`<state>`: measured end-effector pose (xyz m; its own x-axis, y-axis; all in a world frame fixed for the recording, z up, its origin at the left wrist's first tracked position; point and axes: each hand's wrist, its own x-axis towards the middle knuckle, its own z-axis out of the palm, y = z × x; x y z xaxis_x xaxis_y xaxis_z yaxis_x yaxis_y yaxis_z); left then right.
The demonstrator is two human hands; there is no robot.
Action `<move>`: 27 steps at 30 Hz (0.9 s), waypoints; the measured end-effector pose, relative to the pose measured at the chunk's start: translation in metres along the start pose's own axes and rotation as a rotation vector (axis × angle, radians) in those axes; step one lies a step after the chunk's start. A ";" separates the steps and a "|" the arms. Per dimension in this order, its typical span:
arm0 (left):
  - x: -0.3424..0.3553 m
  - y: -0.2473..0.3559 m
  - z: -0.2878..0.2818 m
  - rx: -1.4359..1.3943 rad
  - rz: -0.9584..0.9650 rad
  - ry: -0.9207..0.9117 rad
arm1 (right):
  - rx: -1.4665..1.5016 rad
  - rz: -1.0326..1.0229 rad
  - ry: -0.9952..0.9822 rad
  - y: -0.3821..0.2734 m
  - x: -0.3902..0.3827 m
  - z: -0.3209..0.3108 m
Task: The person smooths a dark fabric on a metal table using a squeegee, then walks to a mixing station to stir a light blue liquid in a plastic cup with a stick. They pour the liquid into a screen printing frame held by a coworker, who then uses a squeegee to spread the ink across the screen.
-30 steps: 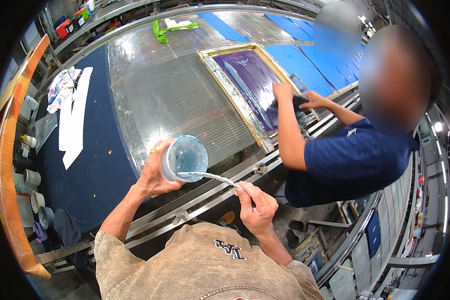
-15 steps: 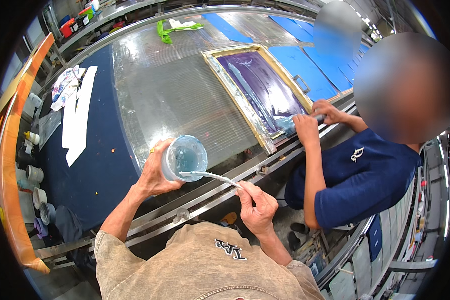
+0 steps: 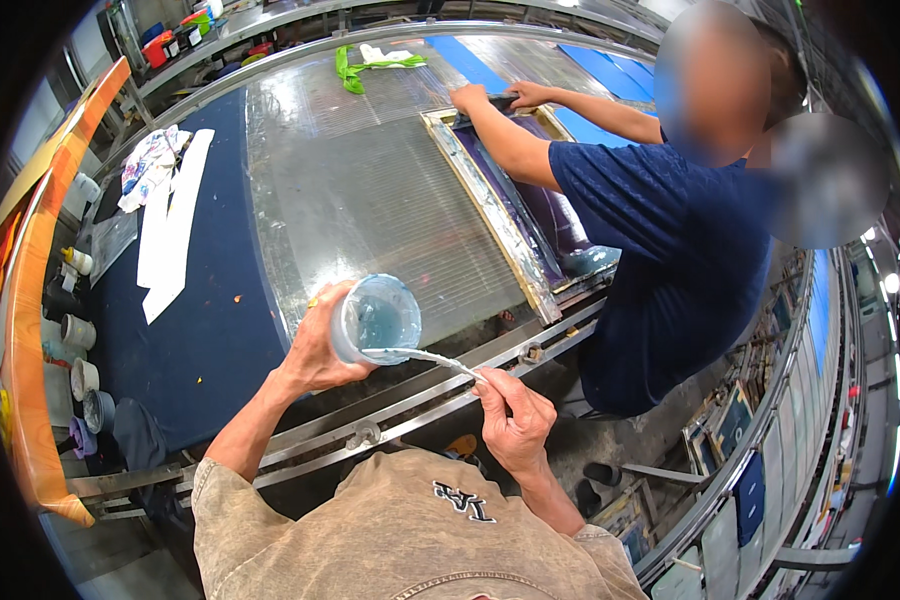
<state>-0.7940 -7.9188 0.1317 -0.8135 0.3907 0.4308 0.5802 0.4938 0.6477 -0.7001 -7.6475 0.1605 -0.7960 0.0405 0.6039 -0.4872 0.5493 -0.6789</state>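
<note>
My left hand (image 3: 320,345) is wrapped round a clear plastic cup (image 3: 398,300), tilted so that its mouth faces up towards me. Pale blue-grey liquid coats its inside. Between the pinched fingers of my right hand (image 3: 518,420) is a thin, whitish stirring stick (image 3: 432,357), smeared with the same pale stuff. The stick's far end rests at the cup's lower rim. Ahead to the right, a co-worker in a navy shirt (image 3: 660,220) leans over a wooden-framed printing screen (image 3: 490,220), both hands on a dark-handled squeegee (image 3: 505,100) at its far end.
A long printing table with a metal rail (image 3: 420,395) runs in front of me. Dark blue cloth (image 3: 210,370) covers its left part, with white strips (image 3: 175,230) on it. Tubs and bottles (image 3: 78,330) line the left side. A green cloth (image 3: 350,72) lies farther back.
The co-worker has leaned forward across the screen, and their hands have gone from its near end to its far end. My hands keep the cup and stick in nearly the same place.
</note>
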 end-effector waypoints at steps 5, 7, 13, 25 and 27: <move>-0.002 -0.001 0.000 0.039 -0.021 -0.010 | -0.003 -0.032 -0.029 0.004 0.001 0.002; -0.003 -0.004 0.001 0.045 -0.033 -0.027 | -0.007 -0.040 -0.030 0.004 0.001 0.002; -0.002 -0.007 0.007 0.058 -0.036 -0.045 | 0.011 -0.003 -0.022 0.004 0.000 -0.002; 0.033 0.014 0.041 0.015 -0.008 -0.134 | -0.050 0.010 0.099 0.022 -0.010 -0.042; 0.041 0.023 0.047 0.008 0.008 -0.153 | -0.049 0.015 0.115 0.026 -0.012 -0.051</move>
<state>-0.8124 -7.8552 0.1348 -0.7933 0.5084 0.3351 0.5878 0.4959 0.6392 -0.6848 -7.5913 0.1568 -0.7553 0.1424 0.6397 -0.4552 0.5882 -0.6684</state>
